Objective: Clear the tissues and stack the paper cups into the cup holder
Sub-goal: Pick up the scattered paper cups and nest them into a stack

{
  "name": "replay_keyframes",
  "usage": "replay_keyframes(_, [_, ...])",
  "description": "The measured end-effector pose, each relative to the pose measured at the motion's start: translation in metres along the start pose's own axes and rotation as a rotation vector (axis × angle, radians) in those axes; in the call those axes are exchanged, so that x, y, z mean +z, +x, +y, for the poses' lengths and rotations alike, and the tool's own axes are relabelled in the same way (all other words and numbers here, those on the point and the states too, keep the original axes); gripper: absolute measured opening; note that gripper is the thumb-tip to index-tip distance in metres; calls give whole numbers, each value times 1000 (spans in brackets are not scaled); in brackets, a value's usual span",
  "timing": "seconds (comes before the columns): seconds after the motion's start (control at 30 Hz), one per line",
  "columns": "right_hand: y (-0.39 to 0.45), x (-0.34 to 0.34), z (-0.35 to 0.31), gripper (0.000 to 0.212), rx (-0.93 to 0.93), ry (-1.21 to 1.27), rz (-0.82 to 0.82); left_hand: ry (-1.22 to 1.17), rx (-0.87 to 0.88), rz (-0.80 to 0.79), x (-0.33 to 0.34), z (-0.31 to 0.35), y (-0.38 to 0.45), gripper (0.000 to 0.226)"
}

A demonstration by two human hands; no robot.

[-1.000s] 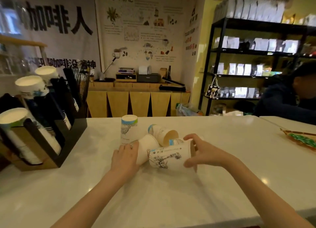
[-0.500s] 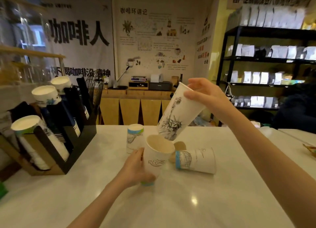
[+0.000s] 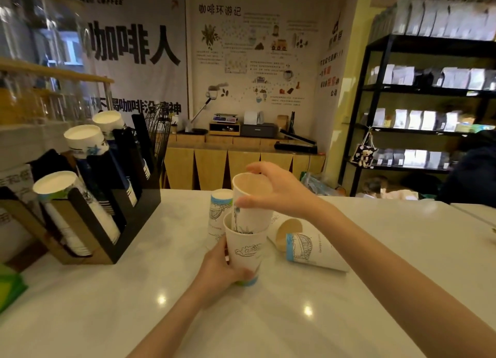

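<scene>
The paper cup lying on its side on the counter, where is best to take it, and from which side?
Probably grip the lying cup around the middle of its wall, coming from above with the right hand. It rests on its side, mouth toward the nested cups, so the round wall is exposed on top and nothing blocks it.

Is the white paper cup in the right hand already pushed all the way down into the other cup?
No, the upper white paper cup sits only partly inside the lower cup, most of it showing.
</scene>
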State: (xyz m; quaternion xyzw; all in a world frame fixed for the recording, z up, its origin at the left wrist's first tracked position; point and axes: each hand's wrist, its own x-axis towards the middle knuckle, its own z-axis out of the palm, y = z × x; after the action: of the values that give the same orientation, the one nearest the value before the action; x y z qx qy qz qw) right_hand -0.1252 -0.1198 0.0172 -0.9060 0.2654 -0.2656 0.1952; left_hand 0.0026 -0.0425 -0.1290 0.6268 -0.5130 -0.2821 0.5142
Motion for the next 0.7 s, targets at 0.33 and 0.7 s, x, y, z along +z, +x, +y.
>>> replay_keyframes(0.33, [-16, 62, 28, 80, 146, 38, -41, -4, 13, -9, 0, -1, 1, 70])
replay_keyframes(0.7, [-42, 44, 52, 96, 278, 328, 79, 77, 24, 94, 2, 13, -12, 103])
